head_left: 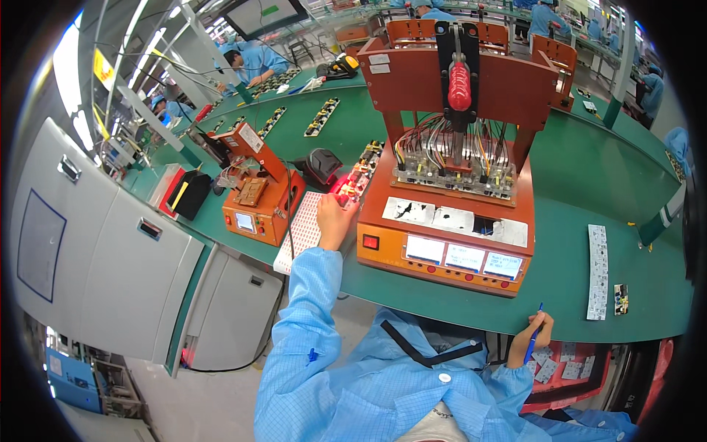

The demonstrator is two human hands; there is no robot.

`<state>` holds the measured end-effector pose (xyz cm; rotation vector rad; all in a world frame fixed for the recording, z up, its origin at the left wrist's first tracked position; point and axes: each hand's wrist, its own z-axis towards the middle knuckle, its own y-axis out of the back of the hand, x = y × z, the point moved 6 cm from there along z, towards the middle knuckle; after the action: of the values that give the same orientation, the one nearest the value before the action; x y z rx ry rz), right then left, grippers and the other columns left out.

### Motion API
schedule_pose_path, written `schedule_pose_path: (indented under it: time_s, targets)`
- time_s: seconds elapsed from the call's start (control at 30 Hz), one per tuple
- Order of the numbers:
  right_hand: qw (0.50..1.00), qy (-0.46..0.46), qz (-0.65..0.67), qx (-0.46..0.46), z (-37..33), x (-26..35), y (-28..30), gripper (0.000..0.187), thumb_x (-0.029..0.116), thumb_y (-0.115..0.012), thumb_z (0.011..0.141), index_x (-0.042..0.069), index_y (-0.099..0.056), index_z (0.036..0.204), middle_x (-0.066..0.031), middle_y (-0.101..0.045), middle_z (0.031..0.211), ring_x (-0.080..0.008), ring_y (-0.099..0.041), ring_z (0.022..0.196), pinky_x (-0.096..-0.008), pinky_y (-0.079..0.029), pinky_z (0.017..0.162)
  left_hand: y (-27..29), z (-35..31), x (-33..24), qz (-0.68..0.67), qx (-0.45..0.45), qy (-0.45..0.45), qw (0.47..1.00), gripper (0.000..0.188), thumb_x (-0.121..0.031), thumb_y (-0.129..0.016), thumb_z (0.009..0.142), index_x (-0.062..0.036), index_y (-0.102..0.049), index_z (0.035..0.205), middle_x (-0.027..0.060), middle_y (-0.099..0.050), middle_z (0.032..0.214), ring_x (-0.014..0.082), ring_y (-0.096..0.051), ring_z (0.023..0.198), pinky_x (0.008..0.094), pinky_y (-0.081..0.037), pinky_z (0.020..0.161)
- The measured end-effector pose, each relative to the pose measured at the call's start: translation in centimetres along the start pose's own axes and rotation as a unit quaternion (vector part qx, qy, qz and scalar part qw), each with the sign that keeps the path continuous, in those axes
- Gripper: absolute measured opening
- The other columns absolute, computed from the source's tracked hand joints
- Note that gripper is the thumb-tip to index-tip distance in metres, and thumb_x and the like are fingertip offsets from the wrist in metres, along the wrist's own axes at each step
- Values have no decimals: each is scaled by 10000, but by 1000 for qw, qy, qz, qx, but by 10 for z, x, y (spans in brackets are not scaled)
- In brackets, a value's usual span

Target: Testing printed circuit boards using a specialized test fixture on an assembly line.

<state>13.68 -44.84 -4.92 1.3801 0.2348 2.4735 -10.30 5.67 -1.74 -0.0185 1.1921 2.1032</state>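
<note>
My left hand (333, 218) reaches forward beside the left edge of a large orange test fixture (449, 221). Its fingers are closed on a circuit board (356, 182) that glows red under a scanner light. Under that hand lies a white perforated tray (302, 232). My right hand (532, 337) hangs below the near edge of the green bench (582, 184) and grips a blue pen (535, 333). The fixture has a red-handled lever (459, 87) and wired probes over a clamped board.
A smaller orange tester (258, 195) and a black barcode scanner (318, 166) stand to the left. A white label strip (598, 271) and a small board (621, 298) lie at right. A red bin (571, 372) of parts sits below. Other workers in blue sit at far benches.
</note>
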Motion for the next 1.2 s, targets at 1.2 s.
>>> schedule_pose_path:
  time_s: [1.2]
  targets:
    - [999,46,-9,9,35,9,7,202,148,-578,918,-26,-605,821,-123,-622,749,-214,-600,696,-320,-458,643,182,95,-335,-462,77,-513,719,230,-138,-509,932,7,-619,1072,96,-644,1080,242,-572,1086,373,-325,1077]
